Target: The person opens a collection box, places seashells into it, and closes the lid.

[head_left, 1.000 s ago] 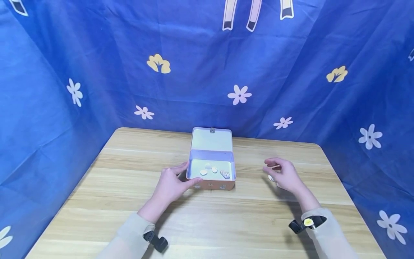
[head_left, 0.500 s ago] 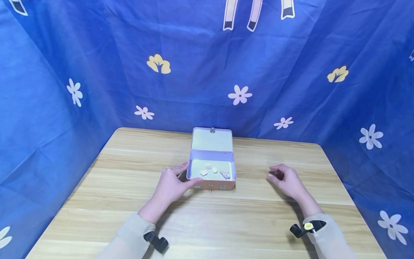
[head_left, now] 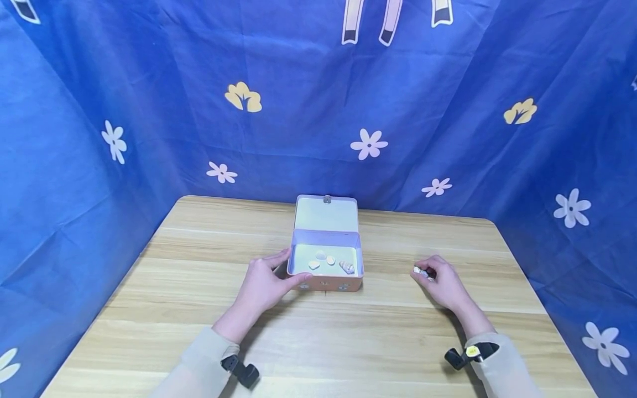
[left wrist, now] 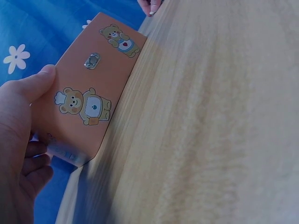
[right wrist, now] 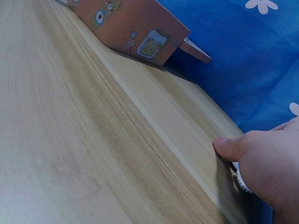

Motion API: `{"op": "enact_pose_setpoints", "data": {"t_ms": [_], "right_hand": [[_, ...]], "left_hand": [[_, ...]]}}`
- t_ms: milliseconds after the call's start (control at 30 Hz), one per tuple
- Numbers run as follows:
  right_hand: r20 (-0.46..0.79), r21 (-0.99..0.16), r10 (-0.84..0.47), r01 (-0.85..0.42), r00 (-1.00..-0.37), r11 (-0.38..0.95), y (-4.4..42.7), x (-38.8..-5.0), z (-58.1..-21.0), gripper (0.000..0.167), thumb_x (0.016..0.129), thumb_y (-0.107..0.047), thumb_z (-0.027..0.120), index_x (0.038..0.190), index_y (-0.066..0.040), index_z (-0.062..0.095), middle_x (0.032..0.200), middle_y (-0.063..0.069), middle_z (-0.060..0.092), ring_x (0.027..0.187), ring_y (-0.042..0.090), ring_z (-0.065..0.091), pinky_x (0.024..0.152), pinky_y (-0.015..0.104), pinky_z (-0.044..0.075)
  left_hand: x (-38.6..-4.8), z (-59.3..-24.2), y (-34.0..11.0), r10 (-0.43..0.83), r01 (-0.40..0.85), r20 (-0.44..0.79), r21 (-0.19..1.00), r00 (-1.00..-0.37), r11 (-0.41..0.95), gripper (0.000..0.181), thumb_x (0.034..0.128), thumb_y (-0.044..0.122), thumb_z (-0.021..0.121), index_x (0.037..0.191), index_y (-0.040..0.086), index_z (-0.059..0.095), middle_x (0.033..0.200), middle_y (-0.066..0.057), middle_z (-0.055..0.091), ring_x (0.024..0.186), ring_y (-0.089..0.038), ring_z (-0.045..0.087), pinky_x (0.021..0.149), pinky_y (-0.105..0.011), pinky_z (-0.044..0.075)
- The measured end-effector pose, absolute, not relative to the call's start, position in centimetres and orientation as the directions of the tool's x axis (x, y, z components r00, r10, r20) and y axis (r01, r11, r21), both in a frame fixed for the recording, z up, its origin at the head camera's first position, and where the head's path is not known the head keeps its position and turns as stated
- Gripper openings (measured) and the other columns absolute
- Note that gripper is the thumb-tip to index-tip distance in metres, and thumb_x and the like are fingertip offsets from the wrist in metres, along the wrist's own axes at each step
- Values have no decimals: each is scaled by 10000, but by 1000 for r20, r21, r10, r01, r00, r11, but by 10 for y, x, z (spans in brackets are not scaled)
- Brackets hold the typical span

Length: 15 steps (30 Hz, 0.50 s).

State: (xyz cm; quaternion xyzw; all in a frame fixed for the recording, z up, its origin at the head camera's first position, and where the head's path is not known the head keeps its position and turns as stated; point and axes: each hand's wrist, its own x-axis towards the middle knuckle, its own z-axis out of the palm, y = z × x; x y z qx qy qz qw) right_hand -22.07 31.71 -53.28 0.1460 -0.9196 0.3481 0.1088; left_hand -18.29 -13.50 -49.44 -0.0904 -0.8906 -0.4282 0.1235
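Observation:
An orange tin box point(head_left: 330, 284) printed with cartoon bears stands on the table with its lid point(head_left: 325, 214) folded back. Several seashells lie on its pale floor, among them a spiral shell point(head_left: 346, 267) at the right. My left hand point(head_left: 264, 283) grips the box's front left corner, thumb on the front wall and fingers along the left side. To the right of the box, my right hand point(head_left: 443, 281) pinches a small whitish seashell point(head_left: 422, 272) between thumb and fingers, low over the table. In the right wrist view the thumb hides most of this ridged shell point(right wrist: 240, 179).
The wooden table point(head_left: 318, 342) has rounded far corners. A blue curtain point(head_left: 298, 121) with flowers hangs close behind and on both sides. The lid reaches almost to the back curtain.
My right hand has come down and its fingers have closed in on the seashell, which now shows between them. The left hand and the box have stayed in place.

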Motion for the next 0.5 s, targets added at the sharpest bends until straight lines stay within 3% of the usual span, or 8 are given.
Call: {"op": "enact_pose_setpoints", "data": {"t_ms": [133, 300, 400, 500], "right_hand": [[298, -596, -203, -348, -933, 723, 315, -221, -532, 154, 954, -89, 807, 1074, 5, 784, 966, 52, 685, 859, 200, 612, 742, 324, 512], [288, -586, -224, -356, -931, 728, 314, -220, -531, 220, 947, -112, 819, 1113, 25, 775, 1005, 66, 684, 897, 212, 623, 773, 344, 522], [283, -581, -233, -359, -930, 731, 314, -218, -530, 316, 933, -163, 844, 1163, 38, 765, 1051, 81, 678, 937, 226, 634, 801, 356, 529], [286, -579, -228, -358, -931, 732, 315, -216, -531, 333, 933, -163, 844, 1185, 39, 764, 1067, 82, 674, 959, 236, 637, 810, 348, 527]], "left_hand": [[-183, -494, -135, 54, 263, 296, 732, -954, 629, 956, 741, 682, 879, 1380, 4, 665, 1376, -118, 660, 965, -255, 708, 895, -422, 534], [-183, -495, -136, 51, 259, 295, 726, -954, 637, 977, 732, 724, 857, 1382, 18, 669, 1376, -103, 663, 1145, -264, 694, 952, -438, 529], [-183, -496, -135, 49, 258, 295, 727, -954, 636, 990, 724, 738, 849, 1382, 21, 670, 1374, -102, 664, 932, -223, 720, 910, -417, 537], [-182, -494, -135, 44, 246, 282, 736, -958, 631, 987, 721, 733, 854, 1385, 27, 668, 1375, -102, 663, 643, -174, 595, 738, -379, 554]]}}
